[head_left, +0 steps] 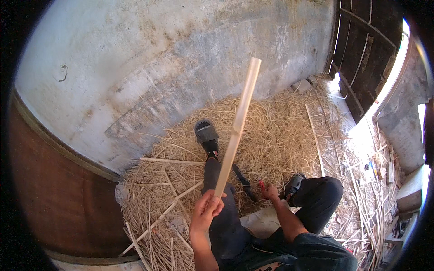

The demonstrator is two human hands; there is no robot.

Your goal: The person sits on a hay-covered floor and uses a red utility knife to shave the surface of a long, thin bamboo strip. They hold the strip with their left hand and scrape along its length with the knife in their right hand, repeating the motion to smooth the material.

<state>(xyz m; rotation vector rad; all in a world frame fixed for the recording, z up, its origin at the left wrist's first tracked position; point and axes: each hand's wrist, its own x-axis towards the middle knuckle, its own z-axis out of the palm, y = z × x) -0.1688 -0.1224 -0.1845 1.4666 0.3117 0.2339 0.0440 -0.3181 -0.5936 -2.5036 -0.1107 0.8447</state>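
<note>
- The bamboo (237, 128) leans to far right, above the straw (282, 131).
- The left hand (207, 211) has its fingers clamped on the near end.
- The right hand (272, 193), to the right, clamps a red thing (261, 184).
- Far, a wall (181, 67).

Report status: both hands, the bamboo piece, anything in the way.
Left hand gripping bamboo piece, tilted, far end free. Right hand on red object, kind unclear. Loose straw below; dark strip close to right hand.
</note>
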